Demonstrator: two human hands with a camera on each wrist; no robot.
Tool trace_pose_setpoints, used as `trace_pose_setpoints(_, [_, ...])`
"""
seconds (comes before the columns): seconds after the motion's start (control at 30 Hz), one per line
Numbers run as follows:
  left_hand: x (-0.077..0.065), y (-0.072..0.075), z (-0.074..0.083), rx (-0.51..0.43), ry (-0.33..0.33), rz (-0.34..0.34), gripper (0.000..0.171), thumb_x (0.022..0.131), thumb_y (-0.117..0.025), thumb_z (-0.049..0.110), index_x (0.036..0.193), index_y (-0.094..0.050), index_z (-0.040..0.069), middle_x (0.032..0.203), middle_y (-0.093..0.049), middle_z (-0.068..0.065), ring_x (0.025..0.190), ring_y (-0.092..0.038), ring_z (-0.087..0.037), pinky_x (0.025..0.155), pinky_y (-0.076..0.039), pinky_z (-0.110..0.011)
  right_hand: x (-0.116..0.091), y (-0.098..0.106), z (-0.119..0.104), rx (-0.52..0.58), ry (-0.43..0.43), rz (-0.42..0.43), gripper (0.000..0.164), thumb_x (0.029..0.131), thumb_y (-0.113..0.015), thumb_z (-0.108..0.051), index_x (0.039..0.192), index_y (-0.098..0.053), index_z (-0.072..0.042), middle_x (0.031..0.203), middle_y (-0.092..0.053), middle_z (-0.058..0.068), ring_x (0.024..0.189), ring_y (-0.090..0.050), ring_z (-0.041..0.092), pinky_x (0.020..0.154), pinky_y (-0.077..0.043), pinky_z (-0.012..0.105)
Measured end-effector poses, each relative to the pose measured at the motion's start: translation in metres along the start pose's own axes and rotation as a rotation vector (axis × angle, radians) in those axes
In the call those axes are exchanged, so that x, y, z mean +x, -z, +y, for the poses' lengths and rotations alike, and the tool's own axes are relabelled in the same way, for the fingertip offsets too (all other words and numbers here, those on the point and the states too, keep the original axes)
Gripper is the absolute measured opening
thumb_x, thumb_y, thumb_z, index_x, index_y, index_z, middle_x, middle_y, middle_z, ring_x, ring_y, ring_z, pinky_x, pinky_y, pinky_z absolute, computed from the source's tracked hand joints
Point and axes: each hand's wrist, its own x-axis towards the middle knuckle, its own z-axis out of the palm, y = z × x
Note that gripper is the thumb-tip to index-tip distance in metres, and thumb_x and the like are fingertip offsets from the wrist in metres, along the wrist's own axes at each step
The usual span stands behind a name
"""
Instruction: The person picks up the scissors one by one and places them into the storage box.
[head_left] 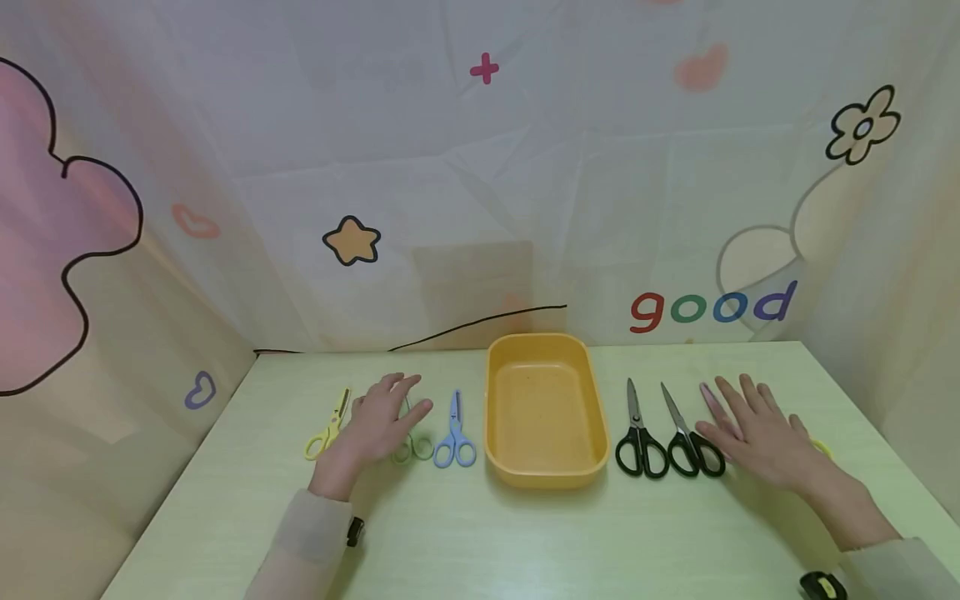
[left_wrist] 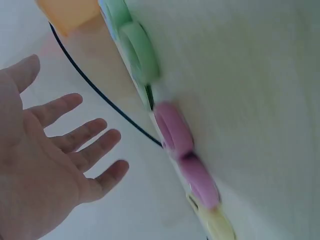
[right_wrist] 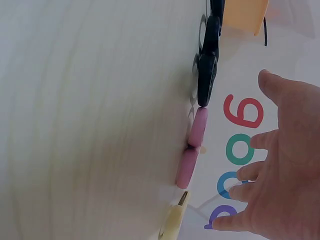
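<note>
My left hand point(head_left: 382, 421), fingers spread, hovers over the scissors left of the tray. Beneath and beside it lie yellow scissors point(head_left: 324, 435), green scissors point(head_left: 422, 448) partly covered by the hand, and blue scissors point(head_left: 455, 443). Pink scissors point(left_wrist: 172, 130) show in the left wrist view but are hidden by the hand from above. On the other side, my right hand point(head_left: 772, 442) is held with extended fingers above pink scissors point(head_left: 720, 410) and yellow scissors point(head_left: 822, 448), both largely covered. Neither hand holds anything.
A yellow-orange plastic tray point(head_left: 547, 475) stands between the two groups of scissors. To its right lie black-handled scissors point(head_left: 637, 450) and a second black-handled pair point(head_left: 693, 454), blades pointing away. A printed cloth point(head_left: 450, 183) hangs behind the pale table point(head_left: 480, 542).
</note>
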Motion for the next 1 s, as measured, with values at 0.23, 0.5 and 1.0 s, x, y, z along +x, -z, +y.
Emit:
trace_pose_setpoints(0.23, [0.005, -0.008, 0.017, -0.22, -0.037, 0.06, 0.046, 0.105, -0.059, 0.03, 0.138, -0.059, -0.002, 0.136, -0.058, -0.021, 0.119, -0.058, -0.039, 0.111, -0.032, -0.062, 0.0, -0.002, -0.003, 0.001, 0.003, -0.003, 0.086, 0.104, -0.047, -0.055, 0.16, -0.018, 0.003, 0.157, -0.009, 0.044, 0.141, -0.008, 0.066, 0.094, -0.013, 0.089])
trace_pose_setpoints(0.5, [0.01, -0.017, 0.035, -0.502, 0.05, 0.082, 0.034, 0.102, -0.064, 0.022, 0.131, -0.065, 0.003, 0.118, -0.067, -0.009, 0.107, -0.065, -0.029, 0.09, -0.055, -0.044, 0.0, -0.005, -0.011, -0.001, 0.036, 0.004, 0.085, 0.104, -0.051, -0.053, 0.16, -0.021, 0.003, 0.156, -0.014, 0.044, 0.141, -0.012, 0.066, 0.096, -0.016, 0.088])
trace_pose_setpoints(1.0, [0.014, -0.031, 0.057, -0.976, 0.117, -0.094, 0.046, 0.1, -0.064, 0.008, 0.14, -0.049, -0.01, 0.117, -0.058, -0.02, 0.111, -0.059, -0.046, 0.087, -0.059, -0.044, 0.007, -0.016, -0.031, -0.023, 0.156, 0.119, 0.06, 0.1, -0.066, -0.037, 0.136, -0.054, 0.01, 0.147, -0.036, 0.044, 0.129, -0.039, 0.063, 0.098, -0.038, 0.074])
